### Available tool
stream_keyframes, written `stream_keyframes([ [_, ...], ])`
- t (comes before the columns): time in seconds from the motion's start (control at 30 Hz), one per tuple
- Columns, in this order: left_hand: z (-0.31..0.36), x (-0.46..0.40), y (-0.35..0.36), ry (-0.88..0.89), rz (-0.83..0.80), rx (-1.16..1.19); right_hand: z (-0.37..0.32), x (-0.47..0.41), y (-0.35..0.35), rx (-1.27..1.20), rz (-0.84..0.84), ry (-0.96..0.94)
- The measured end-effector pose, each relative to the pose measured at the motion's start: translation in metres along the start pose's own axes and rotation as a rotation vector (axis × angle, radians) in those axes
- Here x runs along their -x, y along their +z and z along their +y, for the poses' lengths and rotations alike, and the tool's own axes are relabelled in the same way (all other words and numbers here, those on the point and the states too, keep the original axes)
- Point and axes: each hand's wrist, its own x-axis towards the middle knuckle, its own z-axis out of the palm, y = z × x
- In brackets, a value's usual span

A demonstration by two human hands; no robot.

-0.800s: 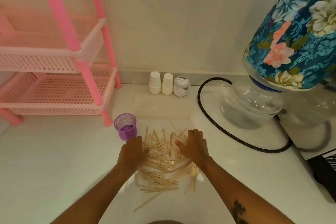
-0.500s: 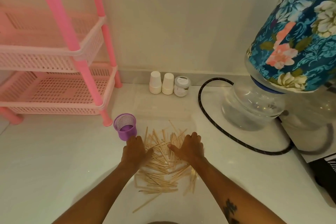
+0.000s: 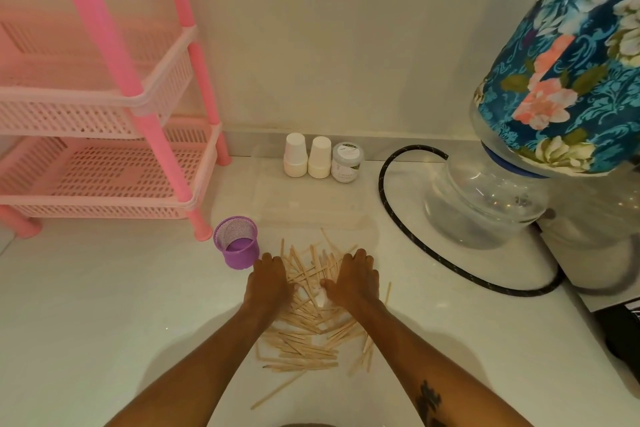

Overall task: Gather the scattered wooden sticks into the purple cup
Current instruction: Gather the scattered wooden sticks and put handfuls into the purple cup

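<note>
Several thin wooden sticks [image 3: 304,340] lie in a loose heap on the white floor, a few strays off to the lower left and right. My left hand [image 3: 268,282] rests palm down on the heap's left side, fingers bent over the sticks. On the right side lies my right hand [image 3: 353,282], also palm down, thumb pointing inward. The two hands flank the pile's upper part. A purple mesh cup [image 3: 236,241] stands upright just left of my left hand; no sticks show inside it.
A pink plastic shelf rack [image 3: 138,156] stands at left, one leg right behind the cup. Two white cups [image 3: 295,159] and a small jar [image 3: 347,163] sit by the wall. A black hose [image 3: 415,246] loops around a water bottle [image 3: 485,208] with a floral cover at right.
Both hands have drawn closer together over the pile, pushing the sticks inward into a tighter heap. The cup has not moved.
</note>
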Motion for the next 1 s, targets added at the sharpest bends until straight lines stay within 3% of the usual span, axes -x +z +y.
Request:
stream_keyframes([
  [0.77,-0.003,-0.0006,0.0055,0.133,0.02,0.008,0.0082,-0.0087,-0.0055,0.029,-0.038,-0.224],
  [1.0,0.0049,0.0016,0.0039,-0.027,0.018,0.164,0.0046,-0.009,-0.0044,-0.01,-0.023,-0.203],
])
